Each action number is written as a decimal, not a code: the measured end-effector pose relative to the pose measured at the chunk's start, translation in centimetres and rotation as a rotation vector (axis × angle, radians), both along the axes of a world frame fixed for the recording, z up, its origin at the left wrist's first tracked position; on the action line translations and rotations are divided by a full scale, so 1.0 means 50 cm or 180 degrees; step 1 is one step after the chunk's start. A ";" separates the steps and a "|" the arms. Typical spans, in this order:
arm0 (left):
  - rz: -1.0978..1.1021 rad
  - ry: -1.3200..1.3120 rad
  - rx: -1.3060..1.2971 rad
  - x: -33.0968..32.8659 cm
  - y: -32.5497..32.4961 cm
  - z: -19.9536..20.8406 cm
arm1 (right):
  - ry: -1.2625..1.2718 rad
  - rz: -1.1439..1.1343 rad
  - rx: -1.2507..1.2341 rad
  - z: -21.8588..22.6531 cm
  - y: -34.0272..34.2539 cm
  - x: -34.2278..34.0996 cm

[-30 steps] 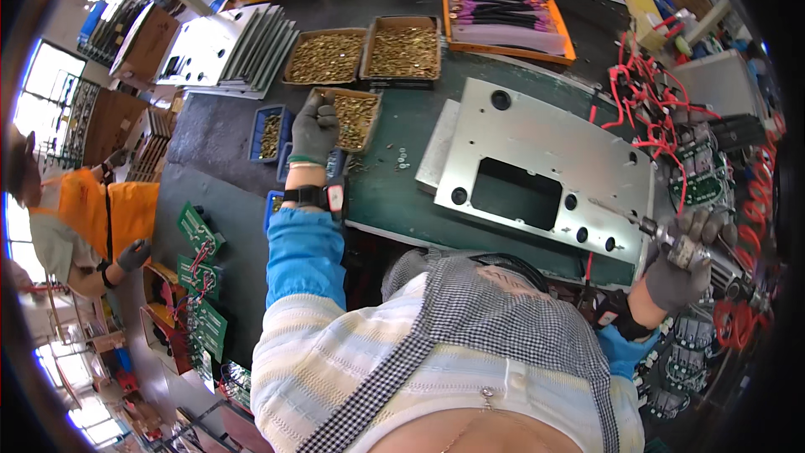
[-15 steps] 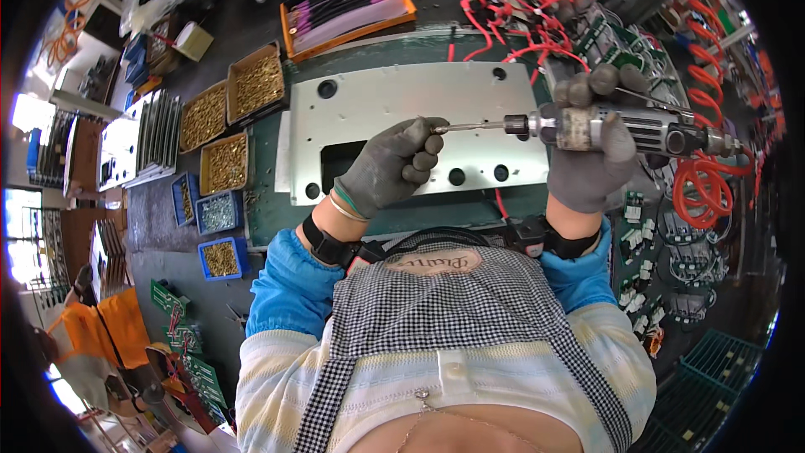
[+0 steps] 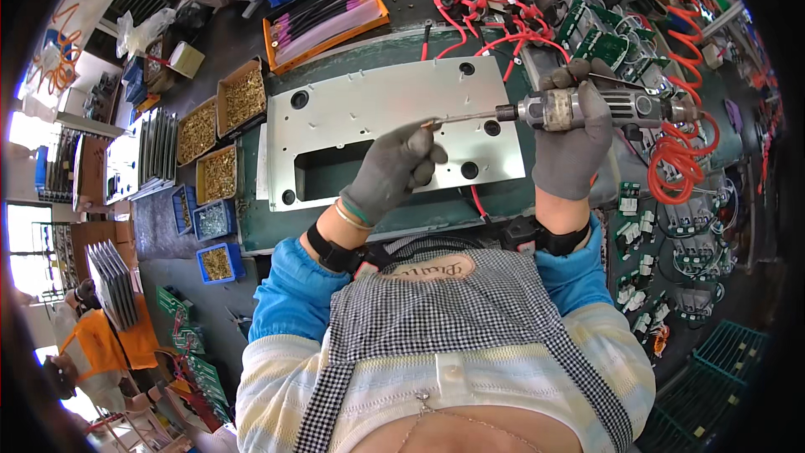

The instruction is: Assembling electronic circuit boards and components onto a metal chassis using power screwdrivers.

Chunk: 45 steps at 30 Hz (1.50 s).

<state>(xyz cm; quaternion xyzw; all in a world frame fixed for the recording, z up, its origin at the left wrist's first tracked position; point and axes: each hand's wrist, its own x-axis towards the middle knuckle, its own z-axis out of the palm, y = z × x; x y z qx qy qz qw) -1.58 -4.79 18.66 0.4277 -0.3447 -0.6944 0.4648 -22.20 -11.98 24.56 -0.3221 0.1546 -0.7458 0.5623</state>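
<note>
The left hand (image 3: 392, 169), gloved, pinched thumb against fingers at the tip of a slim bit (image 3: 470, 117); any screw there was too small to tell. The right hand (image 3: 577, 138) was wrapped around the power driver (image 3: 555, 109), which pointed left above the silver metal panel (image 3: 360, 105). A coiled red hose (image 3: 675, 193) hung right; an orange tray (image 3: 265, 42) lay far left, a blue bin (image 3: 238, 262) near left.

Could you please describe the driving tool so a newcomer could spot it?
Find the large silver panel. At its right end, the right hand holds the driving tool. Unlike the green circuit boards beyond, it has a long grey barrel and slim bit.
</note>
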 end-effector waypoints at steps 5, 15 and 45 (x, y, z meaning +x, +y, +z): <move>-0.1405 -0.0701 0.0579 0.055 0.102 -0.126 | 0.0292 -0.0447 -0.0388 0.001 -0.050 -0.029; 0.0557 -0.3282 -0.1523 0.018 -0.014 -0.447 | 0.0659 -0.0679 -0.0443 0.004 -0.028 -0.067; 0.0604 -0.3452 -0.1804 -0.068 -0.001 -0.466 | 0.1391 -0.0209 -0.0271 -0.064 -0.072 -0.005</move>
